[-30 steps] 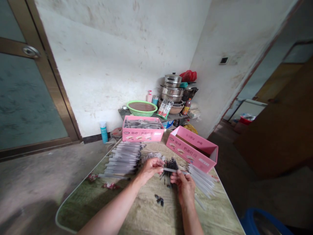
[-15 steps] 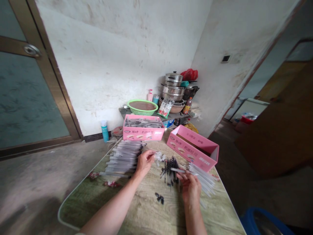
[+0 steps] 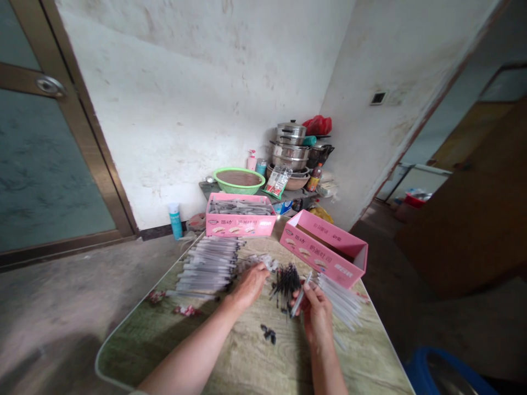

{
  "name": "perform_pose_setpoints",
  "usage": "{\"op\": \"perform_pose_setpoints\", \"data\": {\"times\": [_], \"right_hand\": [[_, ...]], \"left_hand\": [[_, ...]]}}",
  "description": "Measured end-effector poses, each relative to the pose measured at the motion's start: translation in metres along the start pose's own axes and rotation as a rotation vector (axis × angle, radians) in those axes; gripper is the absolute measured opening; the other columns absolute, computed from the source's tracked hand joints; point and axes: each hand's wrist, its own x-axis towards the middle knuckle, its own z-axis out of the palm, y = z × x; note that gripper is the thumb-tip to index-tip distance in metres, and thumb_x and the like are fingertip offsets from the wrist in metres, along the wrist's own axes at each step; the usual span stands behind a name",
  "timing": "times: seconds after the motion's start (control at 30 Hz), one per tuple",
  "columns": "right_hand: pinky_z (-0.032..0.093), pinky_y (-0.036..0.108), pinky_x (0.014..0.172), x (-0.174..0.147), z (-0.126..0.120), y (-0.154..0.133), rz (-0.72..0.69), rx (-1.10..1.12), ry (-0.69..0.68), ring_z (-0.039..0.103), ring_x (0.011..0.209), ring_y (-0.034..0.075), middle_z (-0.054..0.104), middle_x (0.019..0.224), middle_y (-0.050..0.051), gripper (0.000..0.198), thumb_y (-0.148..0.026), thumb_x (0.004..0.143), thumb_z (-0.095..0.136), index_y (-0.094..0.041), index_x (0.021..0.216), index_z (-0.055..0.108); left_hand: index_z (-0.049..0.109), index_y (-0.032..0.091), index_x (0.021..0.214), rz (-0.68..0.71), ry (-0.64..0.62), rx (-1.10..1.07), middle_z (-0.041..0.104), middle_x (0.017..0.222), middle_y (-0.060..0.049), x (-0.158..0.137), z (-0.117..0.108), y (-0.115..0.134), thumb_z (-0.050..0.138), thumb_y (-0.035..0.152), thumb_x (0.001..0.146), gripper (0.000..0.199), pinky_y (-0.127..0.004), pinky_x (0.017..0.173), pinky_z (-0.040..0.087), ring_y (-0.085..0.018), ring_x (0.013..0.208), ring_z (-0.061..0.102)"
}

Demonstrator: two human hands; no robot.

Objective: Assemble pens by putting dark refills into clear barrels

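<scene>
My right hand grips a clear pen barrel, tilted upward, between thumb and fingers. My left hand is at a heap of small white pieces, its fingertips pinched together; what they hold, if anything, is hidden. Between the hands lies a pile of thin black-tipped refills. Right of my right hand, several clear barrels lie side by side. On the left is a row of pens with dark ends. A few small black caps rest nearer to me.
A pink box full of pens stands at the table's far edge. Another pink box sits right of it. Behind them, a green basin and stacked pots occupy a shelf. A blue rim shows at lower right.
My right hand has turned the pen barrel from nearly level to steeply tilted. My left hand has moved slightly right and down, its fingers now lower over the white pieces.
</scene>
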Motion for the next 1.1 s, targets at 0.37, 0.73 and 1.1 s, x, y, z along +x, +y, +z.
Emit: {"op": "perform_pose_setpoints", "data": {"times": [0.37, 0.73, 1.1], "right_hand": [[0.025, 0.017, 0.029, -0.002, 0.006, 0.011, -0.034, -0.285, -0.126, 0.039, 0.029, 0.007, 0.057, 0.047, -0.004, 0.044, -0.053, 0.076, 0.069, -0.016, 0.100, 0.071], [0.022, 0.017, 0.032, -0.004, 0.007, 0.009, -0.067, -0.338, -0.155, 0.036, 0.031, 0.006, 0.059, 0.050, -0.002, 0.038, -0.049, 0.080, 0.065, -0.016, 0.099, 0.069], [0.025, 0.022, 0.039, 0.001, 0.001, 0.014, -0.110, -0.573, -0.241, 0.037, 0.040, 0.010, 0.055, 0.051, -0.001, 0.041, -0.048, 0.082, 0.062, -0.015, 0.103, 0.073]], "left_hand": [[0.064, 0.018, 0.080, 0.088, -0.060, 0.306, 0.059, 0.087, -0.007, -0.001, -0.006, 0.013, 0.044, 0.003, 0.080, 0.026, -0.030, 0.075, 0.042, -0.019, 0.083, 0.056], [0.067, 0.017, 0.083, -0.098, 0.136, -0.100, 0.063, 0.075, -0.004, 0.004, -0.005, 0.005, 0.057, 0.010, 0.075, 0.015, -0.026, 0.067, 0.041, -0.017, 0.069, 0.056], [0.068, 0.012, 0.089, -0.143, 0.085, -0.521, 0.055, 0.067, -0.001, 0.003, -0.016, 0.010, 0.060, 0.040, 0.084, 0.029, -0.023, 0.061, 0.034, -0.013, 0.064, 0.046]]}}
